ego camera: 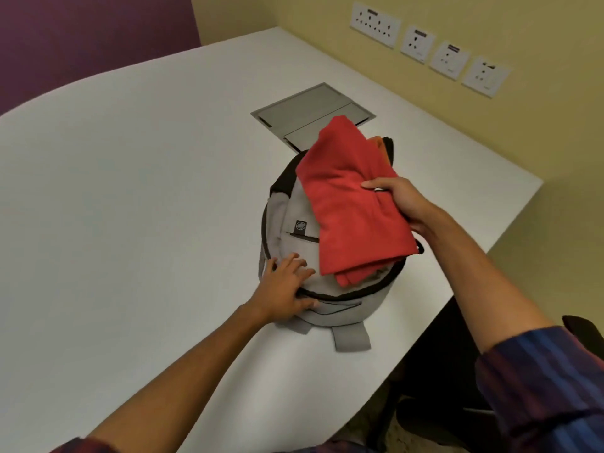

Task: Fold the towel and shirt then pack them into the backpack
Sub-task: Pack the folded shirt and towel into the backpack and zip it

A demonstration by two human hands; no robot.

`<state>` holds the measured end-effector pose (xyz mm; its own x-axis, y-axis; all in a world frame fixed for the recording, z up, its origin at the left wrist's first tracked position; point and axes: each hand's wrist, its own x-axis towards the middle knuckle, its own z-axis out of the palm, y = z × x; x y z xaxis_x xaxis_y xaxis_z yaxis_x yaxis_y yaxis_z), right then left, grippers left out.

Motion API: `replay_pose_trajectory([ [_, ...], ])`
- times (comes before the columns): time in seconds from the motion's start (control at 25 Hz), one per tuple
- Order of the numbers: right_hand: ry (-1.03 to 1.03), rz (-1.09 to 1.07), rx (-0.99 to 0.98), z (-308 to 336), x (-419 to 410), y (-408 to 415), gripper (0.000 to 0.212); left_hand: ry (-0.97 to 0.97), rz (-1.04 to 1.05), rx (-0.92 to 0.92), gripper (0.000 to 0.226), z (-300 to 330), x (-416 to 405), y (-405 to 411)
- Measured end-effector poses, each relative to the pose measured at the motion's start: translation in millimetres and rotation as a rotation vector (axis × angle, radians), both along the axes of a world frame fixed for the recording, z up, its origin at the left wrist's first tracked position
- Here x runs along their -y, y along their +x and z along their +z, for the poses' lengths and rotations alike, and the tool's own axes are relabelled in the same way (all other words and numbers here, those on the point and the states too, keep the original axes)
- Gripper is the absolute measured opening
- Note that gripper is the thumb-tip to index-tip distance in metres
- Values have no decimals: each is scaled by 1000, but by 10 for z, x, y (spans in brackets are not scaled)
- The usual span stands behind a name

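Observation:
A grey backpack (294,210) with black trim lies flat on the white table (137,191). My right hand (397,199) grips a folded red cloth (349,204) and holds it just above the backpack; whether it is the towel or the shirt I cannot tell. A sliver of orange fabric (379,143) shows behind the red cloth at the backpack's far end. My left hand (287,287) rests on the near end of the backpack, fingers spread along the black zipper line, thumb under the edge.
A grey cable hatch (304,107) is set into the table just beyond the backpack. Wall sockets (425,49) line the yellow wall at the right. The table edge runs close on the right, with a dark chair (434,371) below it.

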<state>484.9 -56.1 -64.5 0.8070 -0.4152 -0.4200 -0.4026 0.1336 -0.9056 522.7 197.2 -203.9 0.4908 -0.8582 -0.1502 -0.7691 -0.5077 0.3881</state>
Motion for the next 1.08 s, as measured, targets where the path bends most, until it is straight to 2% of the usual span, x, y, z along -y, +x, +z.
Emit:
replay_pose_trajectory([
  [0.08,-28,-67,-2,76,241,-134,48,223,-144,90,55,-90,219,14],
  [0.16,-72,-134,12,174,420,-263,46,254,-165,44,37,-84,381,111],
  [0.24,-194,-233,58,300,613,-399,47,108,-87,-88,24,50,569,270],
  [0.4,-673,-441,99,502,682,-542,52,-262,147,-316,25,610,1076,729],
  [0.56,-1091,-652,388,289,373,-492,64,-522,353,-364,19,1201,1730,1188],
  [0.64,-1281,-556,440,-115,101,-425,74,-503,361,-381,11,1419,1969,1394],
  [0.72,-1418,-270,242,-676,-229,-410,89,-497,305,-415,16,1559,2110,1534],
  [0.88,-1406,339,-193,-1784,-700,-450,96,-534,256,-370,18,1519,2177,1541],
  [0.96,-1339,439,-291,-1923,-716,-412,95,-536,175,-301,25,1488,2132,1447],
  [1.08,-1312,456,-285,-1805,-675,-243,85,-503,52,-194,26,1500,1953,1282],
])
